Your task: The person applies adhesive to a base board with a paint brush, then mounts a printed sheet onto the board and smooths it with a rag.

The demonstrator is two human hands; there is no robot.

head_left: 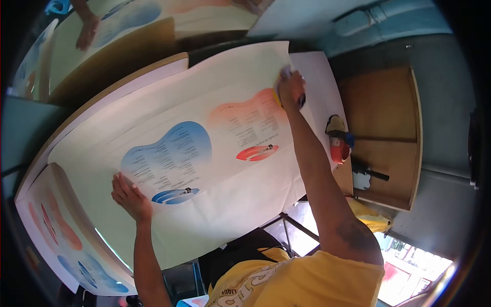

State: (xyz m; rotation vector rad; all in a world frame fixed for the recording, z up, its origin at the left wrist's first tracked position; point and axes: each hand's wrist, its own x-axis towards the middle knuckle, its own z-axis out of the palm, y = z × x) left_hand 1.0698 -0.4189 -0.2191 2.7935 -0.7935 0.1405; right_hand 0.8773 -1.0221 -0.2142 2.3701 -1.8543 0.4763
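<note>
A large white printed sheet (245,189) covers the table, with a blue rounded print (171,140) and a pink-orange one (240,115), both carrying small text. My left hand (132,198) lies flat on the sheet at the blue print's lower left edge, fingers stretched out. At the sheet's far right end, my right hand (292,88) is closed around something dark with a yellow edge. Motion blur and the fingers hide what it is. Its position is just past the upper right of the pink-orange print.
A curled printed sheet (66,225) hangs at the left. Red, blue and cream items (338,140) sit at the table's right edge, near a black-handled tool (376,175). A wooden panel (383,128) stands at the right. Along the back, a mirror-like surface (204,18) shows a hand and prints.
</note>
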